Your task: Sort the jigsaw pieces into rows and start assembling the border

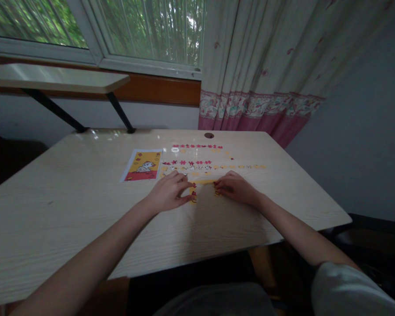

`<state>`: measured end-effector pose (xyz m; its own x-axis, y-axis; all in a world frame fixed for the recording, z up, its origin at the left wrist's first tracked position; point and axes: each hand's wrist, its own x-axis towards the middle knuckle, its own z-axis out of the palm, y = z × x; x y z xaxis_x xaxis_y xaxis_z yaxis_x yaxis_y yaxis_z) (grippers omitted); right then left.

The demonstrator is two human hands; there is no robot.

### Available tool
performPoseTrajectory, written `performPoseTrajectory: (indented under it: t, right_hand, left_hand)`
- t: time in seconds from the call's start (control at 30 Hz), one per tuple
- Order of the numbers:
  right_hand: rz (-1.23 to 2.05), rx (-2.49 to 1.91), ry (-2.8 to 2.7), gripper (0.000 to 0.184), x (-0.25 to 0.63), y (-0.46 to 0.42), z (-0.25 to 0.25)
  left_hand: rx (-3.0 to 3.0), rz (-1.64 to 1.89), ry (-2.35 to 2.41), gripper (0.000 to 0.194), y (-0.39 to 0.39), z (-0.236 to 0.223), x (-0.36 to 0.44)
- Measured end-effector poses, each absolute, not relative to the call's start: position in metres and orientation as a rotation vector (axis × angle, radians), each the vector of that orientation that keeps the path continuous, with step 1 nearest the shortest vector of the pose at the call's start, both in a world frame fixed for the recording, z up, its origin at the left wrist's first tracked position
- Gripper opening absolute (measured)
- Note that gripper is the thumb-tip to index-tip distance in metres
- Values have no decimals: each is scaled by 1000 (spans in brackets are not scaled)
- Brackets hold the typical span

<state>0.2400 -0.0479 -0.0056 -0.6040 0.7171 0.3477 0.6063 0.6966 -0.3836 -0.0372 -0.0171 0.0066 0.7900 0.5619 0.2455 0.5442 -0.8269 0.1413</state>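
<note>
Small yellow, red and white jigsaw pieces lie in rows on a pale wooden desk. A yellow and red picture card showing a white cartoon animal lies to their left. My left hand rests on the desk, thumb and fingers pinched on a red and yellow piece. My right hand lies palm down opposite it, its curled fingertips pressed on a piece at the right end of a joined yellow strip.
A cable hole sits at the desk's far edge. Behind stand a window, a raised shelf on black brackets at the left, and a flowered curtain at the right. The desk's right corner ends near a grey wall.
</note>
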Motion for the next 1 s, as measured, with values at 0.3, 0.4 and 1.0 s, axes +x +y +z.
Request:
performPoseTrajectory:
  t: [0.3,0.4,1.0]
  right_hand:
    - [156,-1183,-2256,17,249,-35,-12]
    - [42,-1348,-2125,17,268,-18,-11]
    - [141,-1918,-2043,23,306,50,-8]
  left_hand:
    - [2881,447,965,33,-10,7,-44]
    - [2913,461,980,30,-8,7,-46]
    - [2968,387,997,30,-7,8,-47]
